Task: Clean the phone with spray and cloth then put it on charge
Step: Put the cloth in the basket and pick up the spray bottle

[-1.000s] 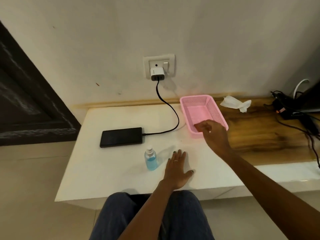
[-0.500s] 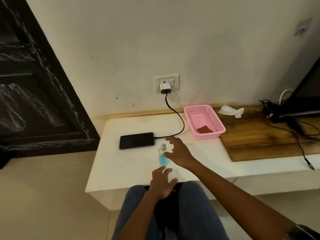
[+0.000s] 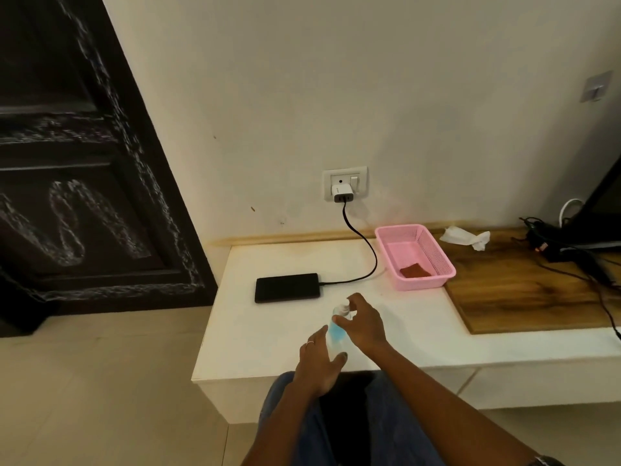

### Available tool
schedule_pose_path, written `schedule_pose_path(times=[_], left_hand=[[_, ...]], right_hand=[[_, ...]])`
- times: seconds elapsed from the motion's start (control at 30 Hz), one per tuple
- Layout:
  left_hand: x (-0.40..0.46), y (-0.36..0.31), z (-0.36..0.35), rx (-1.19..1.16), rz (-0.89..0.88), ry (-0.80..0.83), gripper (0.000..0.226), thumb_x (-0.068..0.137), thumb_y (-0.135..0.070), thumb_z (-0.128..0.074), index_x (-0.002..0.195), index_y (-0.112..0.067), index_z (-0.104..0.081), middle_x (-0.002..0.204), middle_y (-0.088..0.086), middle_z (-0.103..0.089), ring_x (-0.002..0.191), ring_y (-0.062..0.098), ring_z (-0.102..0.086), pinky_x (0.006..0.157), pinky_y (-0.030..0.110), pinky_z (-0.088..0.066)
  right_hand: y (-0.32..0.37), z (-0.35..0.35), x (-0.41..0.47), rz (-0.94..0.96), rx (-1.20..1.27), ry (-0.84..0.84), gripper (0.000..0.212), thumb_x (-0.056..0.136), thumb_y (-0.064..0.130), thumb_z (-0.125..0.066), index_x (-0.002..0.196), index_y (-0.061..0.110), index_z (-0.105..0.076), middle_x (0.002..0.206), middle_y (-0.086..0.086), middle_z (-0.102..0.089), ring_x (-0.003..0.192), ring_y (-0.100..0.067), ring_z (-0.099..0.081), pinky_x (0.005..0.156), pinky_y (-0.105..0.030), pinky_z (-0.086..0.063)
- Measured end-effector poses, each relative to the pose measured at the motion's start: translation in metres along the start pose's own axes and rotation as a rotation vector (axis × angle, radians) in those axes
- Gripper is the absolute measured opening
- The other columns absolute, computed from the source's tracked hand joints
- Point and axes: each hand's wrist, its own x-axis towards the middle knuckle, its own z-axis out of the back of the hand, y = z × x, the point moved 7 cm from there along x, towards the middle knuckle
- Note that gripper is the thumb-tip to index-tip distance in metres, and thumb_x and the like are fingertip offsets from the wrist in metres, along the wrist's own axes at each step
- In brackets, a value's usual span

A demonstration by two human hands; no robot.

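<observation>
Both hands are closing on the spray bottle point(image 3: 337, 327): right hand point(image 3: 364, 326) curling its fingers round the neck, left hand point(image 3: 319, 361) relaxed beside its base. Upright bottle standing near the table point(image 3: 268, 331) front; phone point(image 3: 287, 287) lying plugged in, beyond-left

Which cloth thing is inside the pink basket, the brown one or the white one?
The brown cloth lies inside the pink basket; the crumpled white one lies outside on the wooden board.

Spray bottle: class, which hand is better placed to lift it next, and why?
Right. The right hand already curls around the spray bottle near its top, while the left hand lies open beside its base, nearer the table edge.
</observation>
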Motion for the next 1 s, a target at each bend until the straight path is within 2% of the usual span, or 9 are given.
schedule_pose_path(times=[0.13, 0.2, 0.3, 0.47, 0.63, 0.73, 0.87, 0.93, 1.0], left_hand=[[0.009, -0.005, -0.007, -0.045, -0.012, -0.018, 0.065, 0.095, -0.041, -0.046, 0.148, -0.023, -0.012, 0.157, -0.002, -0.019, 0.142, 0.019, -0.024, 0.116, 0.034, -0.019], [0.017, -0.004, -0.011, -0.041, -0.002, -0.019, 0.065, 0.095, -0.043, -0.045, 0.147, -0.024, -0.012, 0.157, -0.003, -0.018, 0.143, 0.017, -0.023, 0.116, 0.033, -0.018], [0.034, -0.006, -0.016, 0.023, 0.007, -0.039, 0.067, 0.094, -0.046, -0.045, 0.148, -0.026, -0.012, 0.158, -0.005, -0.015, 0.144, 0.016, -0.020, 0.117, 0.033, -0.017], [0.069, -0.029, -0.020, 0.124, -0.064, -0.138, 0.067, 0.095, -0.047, -0.043, 0.150, -0.024, -0.011, 0.160, -0.005, -0.008, 0.146, 0.016, -0.011, 0.119, 0.034, -0.011], [0.096, -0.049, -0.026, 0.238, -0.249, -0.260, 0.061, 0.098, -0.042, -0.034, 0.150, -0.021, -0.010, 0.160, -0.003, -0.008, 0.147, 0.015, -0.002, 0.119, 0.032, 0.001], [0.120, -0.046, -0.034, 0.315, -0.281, -0.295, 0.061, 0.098, -0.045, -0.029, 0.150, -0.022, -0.009, 0.160, -0.003, -0.005, 0.147, 0.015, 0.004, 0.117, 0.032, 0.008], [0.132, -0.030, -0.043, 0.375, -0.247, -0.332, 0.064, 0.097, -0.049, -0.030, 0.150, -0.021, -0.009, 0.160, -0.003, -0.011, 0.147, 0.015, 0.000, 0.119, 0.032, 0.006], [0.134, -0.026, -0.045, 0.397, -0.252, -0.360, 0.067, 0.095, -0.052, -0.032, 0.151, -0.021, -0.013, 0.159, -0.003, -0.015, 0.147, 0.015, -0.004, 0.120, 0.033, 0.001], [0.135, -0.024, -0.046, 0.403, -0.255, -0.369, 0.067, 0.094, -0.052, -0.034, 0.150, -0.020, -0.016, 0.158, -0.003, -0.018, 0.147, 0.016, -0.007, 0.121, 0.035, -0.004]], right_hand=[[-0.008, -0.001, 0.009, -0.033, 0.061, 0.005, 0.041, 0.085, 0.029, -0.067, 0.118, 0.012, -0.050, 0.119, -0.006, -0.060, 0.098, -0.018, -0.059, 0.084, -0.021, -0.045], [-0.012, 0.005, 0.014, -0.050, 0.103, -0.008, 0.041, 0.084, 0.029, -0.067, 0.118, 0.011, -0.052, 0.118, -0.006, -0.061, 0.094, -0.016, -0.058, 0.082, -0.020, -0.045], [-0.017, 0.028, 0.025, -0.024, 0.153, -0.069, 0.035, 0.083, 0.029, -0.068, 0.111, 0.011, -0.057, 0.107, -0.003, -0.064, 0.087, -0.012, -0.056, 0.075, -0.016, -0.044], [-0.013, 0.089, 0.051, 0.060, 0.278, -0.198, 0.023, 0.081, 0.020, -0.071, 0.099, 0.010, -0.059, 0.091, 0.000, -0.061, 0.087, -0.017, -0.061, 0.066, -0.011, -0.046], [-0.022, 0.144, 0.083, 0.049, 0.312, -0.355, 0.028, 0.086, 0.024, -0.065, 0.105, 0.003, -0.061, 0.097, -0.008, -0.067, 0.086, -0.023, -0.065, 0.073, -0.027, -0.056], [-0.036, 0.171, 0.110, 0.062, 0.266, -0.517, 0.032, 0.087, 0.028, -0.063, 0.108, 0.003, -0.061, 0.098, -0.005, -0.067, 0.084, -0.015, -0.061, 0.059, -0.007, -0.045], [-0.057, 0.178, 0.146, 0.031, 0.251, -0.558, 0.033, 0.088, 0.029, -0.062, 0.103, 0.000, -0.061, 0.099, -0.014, -0.069, 0.091, -0.025, -0.063, 0.071, -0.026, -0.044], [-0.066, 0.175, 0.162, 0.017, 0.242, -0.567, 0.032, 0.088, 0.028, -0.062, 0.102, -0.001, -0.061, 0.099, -0.016, -0.068, 0.093, -0.027, -0.063, 0.077, -0.030, -0.046], [-0.074, 0.170, 0.177, 0.008, 0.239, -0.574, 0.031, 0.089, 0.026, -0.062, 0.103, -0.002, -0.060, 0.101, -0.016, -0.068, 0.094, -0.026, -0.062, 0.080, -0.027, -0.045]])
